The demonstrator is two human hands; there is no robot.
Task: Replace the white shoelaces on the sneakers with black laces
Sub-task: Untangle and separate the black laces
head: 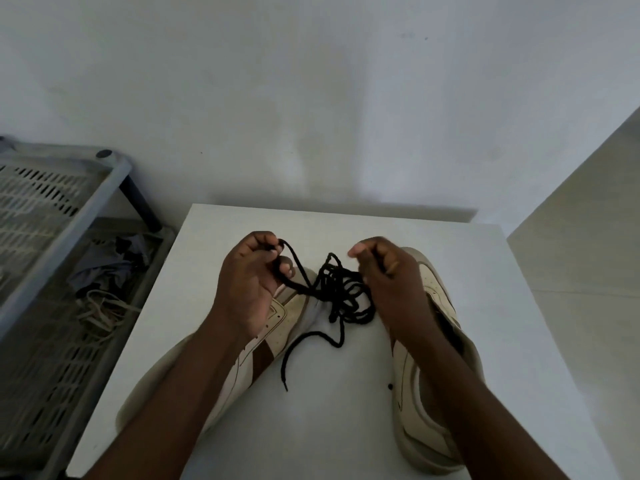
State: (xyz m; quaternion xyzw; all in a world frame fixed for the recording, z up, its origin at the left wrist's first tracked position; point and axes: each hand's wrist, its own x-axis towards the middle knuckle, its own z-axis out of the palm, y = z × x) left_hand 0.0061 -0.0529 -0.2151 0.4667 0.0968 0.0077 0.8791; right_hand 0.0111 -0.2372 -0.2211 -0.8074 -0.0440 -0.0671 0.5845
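Two cream sneakers lie on the white table point(346, 410): the left sneaker point(273, 327) with brown stripes under my left forearm, the right sneaker point(429, 403) under my right forearm. A tangled black lace point(343, 292) hangs between my hands above the sneakers, one end trailing down onto the table. My left hand point(249, 282) pinches a loop of the black lace with curled fingers. My right hand point(384, 275) grips the other side of the tangle, fingers curled. No laces show in the sneakers' eyelets.
A grey slatted plastic rack point(52, 216) stands left of the table. On its lower shelf lie crumpled grey cloth point(107, 268) and loose white laces point(104, 313). A white wall rises behind the table, and a pale panel point(581, 258) borders it on the right.
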